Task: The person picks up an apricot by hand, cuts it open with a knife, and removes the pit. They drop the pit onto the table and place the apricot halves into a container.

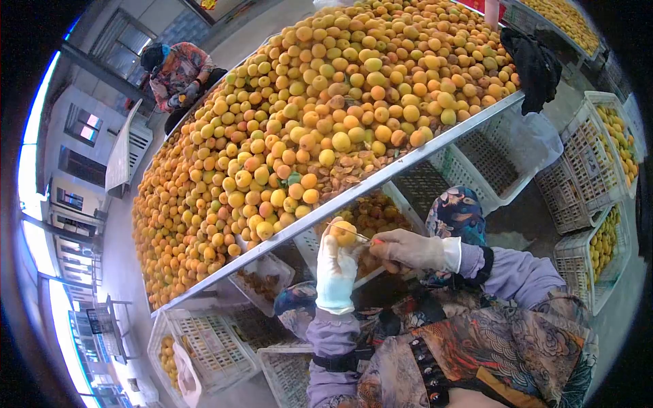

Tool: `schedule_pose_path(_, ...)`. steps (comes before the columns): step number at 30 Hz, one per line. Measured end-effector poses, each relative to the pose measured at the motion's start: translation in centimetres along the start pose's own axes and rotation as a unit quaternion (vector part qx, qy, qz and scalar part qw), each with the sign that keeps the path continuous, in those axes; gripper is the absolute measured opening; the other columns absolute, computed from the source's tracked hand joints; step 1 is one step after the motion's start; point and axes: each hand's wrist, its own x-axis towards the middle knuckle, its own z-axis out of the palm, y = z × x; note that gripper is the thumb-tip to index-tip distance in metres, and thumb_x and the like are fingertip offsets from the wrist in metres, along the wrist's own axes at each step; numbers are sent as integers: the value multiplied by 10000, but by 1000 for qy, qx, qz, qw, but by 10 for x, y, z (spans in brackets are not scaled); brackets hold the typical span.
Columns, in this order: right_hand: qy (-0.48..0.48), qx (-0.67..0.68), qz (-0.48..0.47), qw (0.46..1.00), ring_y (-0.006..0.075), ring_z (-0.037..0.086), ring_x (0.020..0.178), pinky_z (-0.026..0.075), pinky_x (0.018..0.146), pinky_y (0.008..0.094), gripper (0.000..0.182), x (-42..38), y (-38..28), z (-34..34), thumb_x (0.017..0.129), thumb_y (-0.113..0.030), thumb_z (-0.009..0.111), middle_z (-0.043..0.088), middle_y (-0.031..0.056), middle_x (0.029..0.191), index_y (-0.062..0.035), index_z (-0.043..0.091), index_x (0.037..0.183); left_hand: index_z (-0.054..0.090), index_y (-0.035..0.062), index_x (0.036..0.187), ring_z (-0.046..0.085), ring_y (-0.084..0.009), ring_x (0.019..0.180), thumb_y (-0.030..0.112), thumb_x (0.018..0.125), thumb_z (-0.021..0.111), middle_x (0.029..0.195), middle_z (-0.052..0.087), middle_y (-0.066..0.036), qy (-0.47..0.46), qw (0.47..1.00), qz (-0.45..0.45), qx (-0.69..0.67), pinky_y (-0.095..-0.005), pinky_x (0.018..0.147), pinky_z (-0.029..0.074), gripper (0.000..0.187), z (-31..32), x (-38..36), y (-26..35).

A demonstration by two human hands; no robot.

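Note:
My left hand (336,266), in a white glove, is closed around a yellow-orange apricot (344,234) just in front of the table edge. In my right hand (416,250), also gloved, is a small knife (364,237) with a thin blade and a bit of red at its handle. The blade points left and reaches the side of the apricot. Below both hands stands a crate of apricot pieces (381,212), partly hidden by my hands. A huge heap of apricots (292,129) covers the metal-edged table (401,170), with torn brownish pieces near the edge.
Under and beside the table stand plastic crates, one at the lower left (212,340) and one on the right (571,187) with fruit. A black cloth (532,64) hangs over the table's right corner. Another person (180,76) sits across the heap, gloved hands together.

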Motion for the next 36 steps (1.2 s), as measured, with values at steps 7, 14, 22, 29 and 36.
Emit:
schedule_pose_path(7,66,166,-223,958,65,383,393,293,372,197,277,-21,-46,1,932,-319,470,471,-15,542,-66,556,857,409,22,1221,584,-208,878,378,913,504,1077,548,-120,-17,1000,-22,3,-358,843,470,480,6,-8,-4)
schedule_pose_path(14,112,226,-399,881,63,368,397,266,372,204,206,-10,-65,11,899,-258,531,424,-6,530,-64,542,833,407,-25,1225,590,-192,870,402,891,535,1055,561,-123,-95,992,-73,35,-338,805,476,556,28,-25,-8)
schedule_pose_path(22,112,175,-333,920,60,392,438,279,397,204,251,-13,-57,18,878,-274,593,448,-15,560,-49,547,776,412,-47,1231,595,-185,846,338,918,511,1016,582,-114,-69,993,-86,51,-298,760,487,506,37,-29,-13)
schedule_pose_path(29,-16,487,-296,822,44,259,376,234,346,206,287,16,-38,-4,904,-344,534,287,-73,498,-92,524,767,449,-50,1202,580,-157,852,325,916,516,1066,557,-107,-51,989,-48,127,-279,754,486,476,38,-31,-19)
schedule_pose_path(36,32,447,-278,849,67,221,365,240,351,212,343,11,-34,-14,958,-382,396,252,-63,500,-98,515,806,353,-10,1291,566,-197,836,451,891,508,1077,541,-147,-48,998,-29,40,-339,783,469,630,19,-25,-20)
